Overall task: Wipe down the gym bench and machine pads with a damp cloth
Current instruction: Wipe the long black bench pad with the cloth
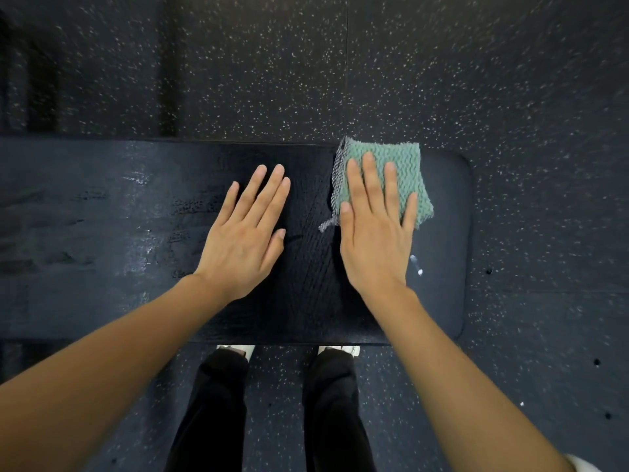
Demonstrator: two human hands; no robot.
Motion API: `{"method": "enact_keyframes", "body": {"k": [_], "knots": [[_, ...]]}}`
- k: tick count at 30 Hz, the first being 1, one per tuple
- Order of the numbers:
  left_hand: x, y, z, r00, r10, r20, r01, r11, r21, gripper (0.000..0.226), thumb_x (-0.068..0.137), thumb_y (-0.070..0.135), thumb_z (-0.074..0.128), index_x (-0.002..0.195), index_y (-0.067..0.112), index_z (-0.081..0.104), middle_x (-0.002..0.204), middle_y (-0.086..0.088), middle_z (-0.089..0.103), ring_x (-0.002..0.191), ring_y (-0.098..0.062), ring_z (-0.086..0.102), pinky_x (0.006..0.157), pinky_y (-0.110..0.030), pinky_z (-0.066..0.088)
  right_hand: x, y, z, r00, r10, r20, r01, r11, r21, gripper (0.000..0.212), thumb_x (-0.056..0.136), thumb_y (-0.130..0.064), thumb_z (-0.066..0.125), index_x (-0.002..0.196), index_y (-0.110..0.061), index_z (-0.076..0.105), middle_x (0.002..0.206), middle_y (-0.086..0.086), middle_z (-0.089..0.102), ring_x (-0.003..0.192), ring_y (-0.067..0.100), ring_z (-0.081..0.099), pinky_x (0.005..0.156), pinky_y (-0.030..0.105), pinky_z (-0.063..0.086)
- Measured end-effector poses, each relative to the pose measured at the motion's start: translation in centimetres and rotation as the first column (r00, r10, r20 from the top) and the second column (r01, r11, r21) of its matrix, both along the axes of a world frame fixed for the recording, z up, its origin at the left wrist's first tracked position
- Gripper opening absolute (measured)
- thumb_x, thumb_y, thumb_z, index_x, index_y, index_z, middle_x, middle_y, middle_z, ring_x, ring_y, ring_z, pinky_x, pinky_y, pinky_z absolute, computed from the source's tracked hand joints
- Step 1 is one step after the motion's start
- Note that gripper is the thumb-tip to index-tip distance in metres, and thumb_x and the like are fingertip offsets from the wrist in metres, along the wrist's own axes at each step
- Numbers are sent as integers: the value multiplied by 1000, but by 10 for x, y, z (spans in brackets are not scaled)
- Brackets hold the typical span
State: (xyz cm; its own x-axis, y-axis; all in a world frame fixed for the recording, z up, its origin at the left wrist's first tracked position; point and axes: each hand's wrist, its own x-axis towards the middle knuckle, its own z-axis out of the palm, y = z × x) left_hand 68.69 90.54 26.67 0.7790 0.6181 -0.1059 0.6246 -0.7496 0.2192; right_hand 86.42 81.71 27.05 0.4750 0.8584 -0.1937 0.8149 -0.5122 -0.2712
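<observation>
Right grip flat atop green cloth

Flat on bench pad: left hand, and just right of it right hand atop cloth. Right of that hand, pad's end; ahead of both hands, floor.

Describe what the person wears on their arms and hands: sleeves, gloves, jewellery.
No gloves, rings, watch or wristband show on the left hand or right hand. The left forearm and right forearm are bare; a white patch beside the right arm at the frame's corner may be a sleeve edge. Nails look short, unpainted.
</observation>
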Motion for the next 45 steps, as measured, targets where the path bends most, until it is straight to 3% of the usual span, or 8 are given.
{"method": "enact_keyframes", "body": {"k": [10, 21, 29, 36, 41, 45], "knots": [[33, -13, 0, 1000, -29, 8, 29, 1000, -2, 60, 102, 30, 26, 157, 6, 21, 166, -7, 15, 154, -22, 10, 124, -43, 7, -20, -112, 7, 998, 52, 36, -49, 995, -87, 55, 104, -34, 23, 158, -27, 16, 165, -7, 12, 153, 21, 9, 119, 50, 10], [34, -13, -1, 999, -21, -47, 21, 1000, 2, 61, 102, 31, 22, 158, 7, 16, 167, -5, 10, 154, -20, 7, 124, -45, 9, 1, -25, -1, 1000, 6, 11, -5, 1000, -10, 58, 101, -39, 26, 158, -26, 18, 165, -7, 13, 153, 22, 7, 117, 57, 2], [34, -13, -1, 1000, -20, -24, 20, 1000, 15, 61, 101, 30, 24, 157, 6, 19, 166, -6, 13, 154, -21, 10, 124, -44, 9, 52, -3, -3, 976, 214, 31, -215, 976, 33, 56, 103, -44, 23, 157, -28, 20, 165, -9, 15, 152, 17, 9, 121, 50, 7], [33, -13, -2, 999, -15, -47, 16, 1000, 14, 62, 101, 30, 24, 158, 7, 17, 167, -6, 11, 154, -20, 8, 124, -43, 7, 111, -41, 4, 994, 112, -16, -112, 993, -33, 58, 103, -43, 17, 158, -29, 12, 165, -10, 6, 153, 15, 0, 122, 48, 3], [33, -14, -3, 999, -15, -50, 16, 1000, 12, 62, 101, 30, 23, 158, 7, 16, 167, -6, 11, 154, -21, 8, 124, -43, 7, 82, -29, 4, 999, -34, -27, 33, 999, -28, 59, 101, -38, 14, 158, -26, 9, 166, -8, 4, 153, 19, -5, 121, 51, -2], [34, -14, -3, 999, -19, -44, 19, 1000, 16, 62, 100, 30, 23, 158, 6, 17, 166, -7, 13, 154, -22, 10, 124, -44, 8, 49, -12, 3, 1000, 25, -12, -25, 999, -36, 59, 101, -37, 14, 158, -26, 9, 166, -8, 3, 153, 20, -4, 120, 54, -4]]}}
